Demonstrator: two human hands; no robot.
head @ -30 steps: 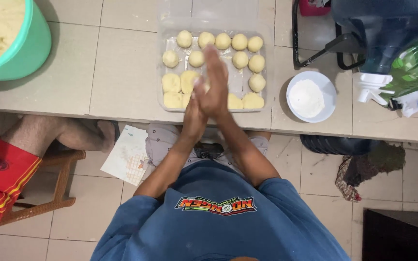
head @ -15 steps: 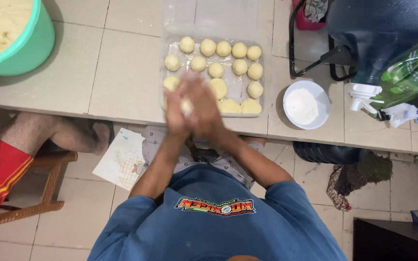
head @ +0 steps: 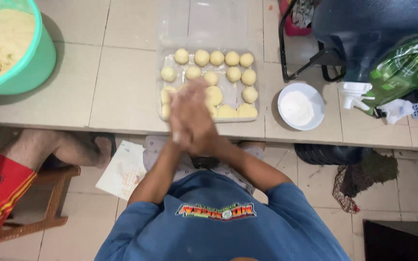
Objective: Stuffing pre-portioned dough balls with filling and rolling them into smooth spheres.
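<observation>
Pressing palm to palm, the left hand (head: pixel 182 118) and right hand (head: pixel 203 126) sit together over the near edge of the clear tray (head: pixel 208 29), fingers pointing toward the far side; both are motion-blurred, and whether a piece of dough lies between the palms cannot be told. Dough balls (head: pixel 233 74) fill the tray in rows, pale yellow and round, with the nearest-left ones partly hidden behind the hands. The tray rests on the tiled tabletop (head: pixel 122 82), roughly centred. Just right of the tray stands a white bowl (head: pixel 301 106) holding white powder, apart from the tray's edge. At the far left, a green tub (head: pixel 35 60) of pale yellow dough sits partly out of frame, well apart from the tray. At the far right, a large dark blue water jug (head: pixel 373 29) stands on a black wire stand, with a green packet (head: pixel 400 72) leaning beside it. Below the tabletop at near left, another person's bare leg (head: pixel 49 147) in red shorts rests on a wooden stool (head: pixel 54 203).
</observation>
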